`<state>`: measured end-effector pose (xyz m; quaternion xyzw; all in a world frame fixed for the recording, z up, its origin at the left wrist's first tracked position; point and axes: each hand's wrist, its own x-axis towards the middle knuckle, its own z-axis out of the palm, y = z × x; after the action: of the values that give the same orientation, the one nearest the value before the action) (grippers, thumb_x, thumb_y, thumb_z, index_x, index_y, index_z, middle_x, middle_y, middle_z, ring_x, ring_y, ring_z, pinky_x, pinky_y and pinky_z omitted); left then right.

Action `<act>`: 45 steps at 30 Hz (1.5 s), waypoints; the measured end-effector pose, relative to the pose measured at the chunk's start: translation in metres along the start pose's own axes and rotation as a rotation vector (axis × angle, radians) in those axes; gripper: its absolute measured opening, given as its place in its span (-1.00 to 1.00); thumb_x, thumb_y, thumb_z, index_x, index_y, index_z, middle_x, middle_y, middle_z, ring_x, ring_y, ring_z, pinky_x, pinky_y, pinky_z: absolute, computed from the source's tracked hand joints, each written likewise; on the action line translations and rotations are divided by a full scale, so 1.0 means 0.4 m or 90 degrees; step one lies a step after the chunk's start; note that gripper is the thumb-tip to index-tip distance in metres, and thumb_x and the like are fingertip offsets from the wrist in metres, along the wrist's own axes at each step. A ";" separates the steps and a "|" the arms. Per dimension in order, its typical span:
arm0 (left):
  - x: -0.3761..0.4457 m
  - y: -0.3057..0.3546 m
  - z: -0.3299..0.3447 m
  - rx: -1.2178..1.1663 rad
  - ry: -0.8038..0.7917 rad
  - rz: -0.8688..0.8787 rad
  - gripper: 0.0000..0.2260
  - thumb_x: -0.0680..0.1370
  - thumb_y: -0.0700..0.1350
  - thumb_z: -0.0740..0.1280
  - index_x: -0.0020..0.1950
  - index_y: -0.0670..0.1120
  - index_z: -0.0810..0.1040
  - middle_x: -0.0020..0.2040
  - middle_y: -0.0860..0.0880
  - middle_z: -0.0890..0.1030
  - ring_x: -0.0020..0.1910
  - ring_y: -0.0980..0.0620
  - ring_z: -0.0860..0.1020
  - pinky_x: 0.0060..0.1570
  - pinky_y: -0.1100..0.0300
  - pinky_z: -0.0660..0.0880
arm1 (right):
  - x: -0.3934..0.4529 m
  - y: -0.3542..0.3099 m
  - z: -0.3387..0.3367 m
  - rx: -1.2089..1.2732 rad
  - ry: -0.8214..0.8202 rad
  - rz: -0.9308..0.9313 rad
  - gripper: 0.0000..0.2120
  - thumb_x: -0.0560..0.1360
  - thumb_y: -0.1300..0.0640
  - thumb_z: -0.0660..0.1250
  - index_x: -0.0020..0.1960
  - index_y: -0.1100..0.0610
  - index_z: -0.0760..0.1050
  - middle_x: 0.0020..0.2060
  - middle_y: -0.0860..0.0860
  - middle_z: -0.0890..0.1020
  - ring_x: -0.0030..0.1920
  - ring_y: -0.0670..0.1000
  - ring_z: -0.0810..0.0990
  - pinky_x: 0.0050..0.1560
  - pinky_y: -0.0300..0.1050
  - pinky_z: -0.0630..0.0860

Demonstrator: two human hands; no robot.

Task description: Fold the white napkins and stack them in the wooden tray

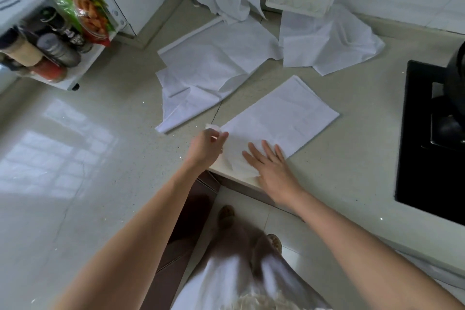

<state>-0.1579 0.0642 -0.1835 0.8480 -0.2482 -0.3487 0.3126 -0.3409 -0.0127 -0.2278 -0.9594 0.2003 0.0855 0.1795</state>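
Folding one napkin at the counter edge

Countertop [100, 158]; the half-folded napkin [281, 113] lies mid-frame. Right hand [271, 166] presses it flat, fingers spread; left hand [206, 146] pinches its near corner. I'd match the corners squarely before creasing

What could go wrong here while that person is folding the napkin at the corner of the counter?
1. The napkin being folded overhangs the counter edge under the right hand; it might slip to the floor if released.
2. The left hand pinches only one corner, so the fold may come out crooked.
3. The loose napkins lie crumpled close by and could get dragged along.
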 end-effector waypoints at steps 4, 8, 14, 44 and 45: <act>-0.037 -0.018 -0.022 -0.077 0.022 0.192 -0.45 0.54 0.07 0.25 0.50 -0.01 0.20 0.41 0.03 0.35 0.39 0.06 0.29 0.35 0.10 0.22 | -0.035 0.042 -0.089 0.424 -0.088 0.147 -0.61 0.67 0.07 0.02 0.47 0.12 0.26 0.41 -0.01 0.37 0.45 0.02 0.27 0.42 -0.24 0.14; -0.054 -0.002 0.002 -0.128 -0.106 0.113 -0.18 0.46 0.10 0.43 0.57 0.04 0.02 0.51 0.06 0.20 0.47 0.08 0.18 0.39 0.15 0.14 | -0.063 0.081 -0.136 0.647 -0.056 0.289 -0.70 0.65 0.10 0.09 0.27 0.18 0.48 0.10 0.00 0.56 0.10 -0.04 0.51 0.06 -0.29 0.34; -0.021 0.019 0.068 -0.081 -0.152 0.059 -0.29 0.36 0.19 0.49 0.40 -0.10 0.37 0.25 -0.02 0.53 0.19 0.05 0.52 0.15 0.16 0.49 | -0.101 0.122 -0.137 0.744 0.021 0.323 -0.66 0.66 0.10 0.06 0.32 0.21 0.45 0.17 0.01 0.56 0.16 -0.01 0.52 0.00 -0.38 0.43; 0.135 0.150 0.158 0.072 0.016 0.086 -0.80 0.58 -0.05 0.29 -0.12 -0.17 0.45 -0.26 -0.03 0.49 -0.31 0.00 0.44 -0.43 0.18 0.29 | 0.055 0.210 -0.132 0.306 0.289 0.611 -0.86 0.59 0.22 0.17 -0.14 0.20 0.39 -0.24 0.09 0.55 -0.26 0.08 0.49 -0.29 -0.11 0.33; 0.139 0.150 0.159 0.092 0.012 0.084 -0.79 0.60 -0.05 0.25 -0.05 -0.20 0.45 -0.22 -0.05 0.49 -0.31 0.00 0.43 -0.43 0.18 0.28 | 0.060 0.215 -0.130 0.298 0.288 0.617 -0.86 0.59 0.21 0.16 -0.14 0.20 0.39 -0.23 0.11 0.56 -0.24 0.10 0.49 -0.28 -0.09 0.34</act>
<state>-0.1824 -0.0350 -0.2015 0.8534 -0.3250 -0.3004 0.2754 -0.3503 -0.1145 -0.2121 -0.6876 0.6632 -0.0954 0.2797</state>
